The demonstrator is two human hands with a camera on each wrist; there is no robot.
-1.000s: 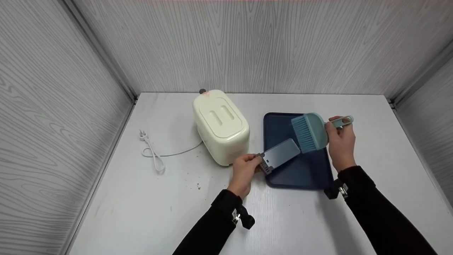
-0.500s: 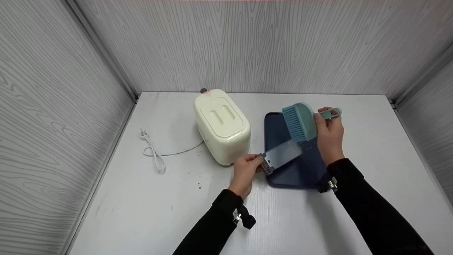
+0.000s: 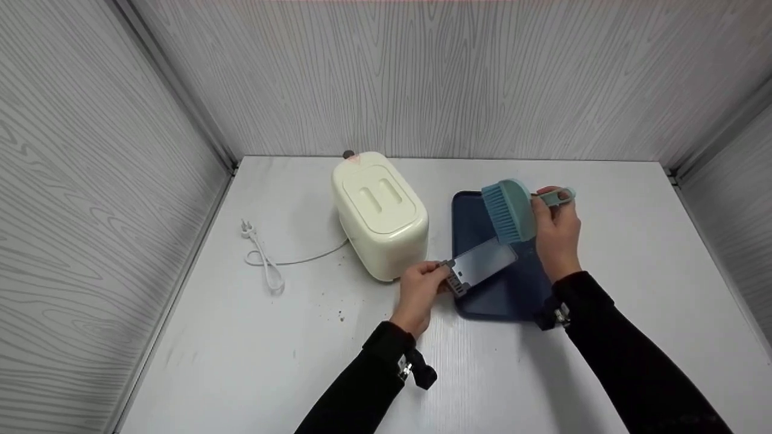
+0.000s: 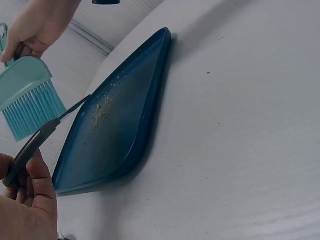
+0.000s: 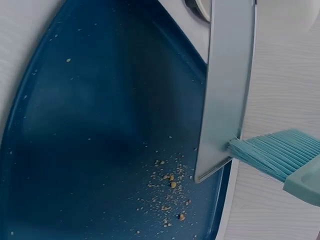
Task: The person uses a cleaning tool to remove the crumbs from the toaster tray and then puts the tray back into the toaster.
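My left hand pinches the grey slotted end of a flat metal crumb tray, which slants over a dark blue tray. By its handle, my right hand grips a light teal hand brush. The bristle tips meet the far end of the crumb tray's face, as the right wrist view shows. Below, brown crumbs lie scattered on the blue tray. In the left wrist view the crumb tray appears edge-on between thumb and fingers.
A cream toaster with a lid on top stands left of the blue tray. Its white cord ends in a plug at the left. Small crumbs dot the white table in front of the toaster. Grey wood-grain walls enclose the table's back and sides.
My right hand has moved the brush left and away from me, then slightly back down onto the crumb tray. My left hand and the crumb tray have stayed nearly still.
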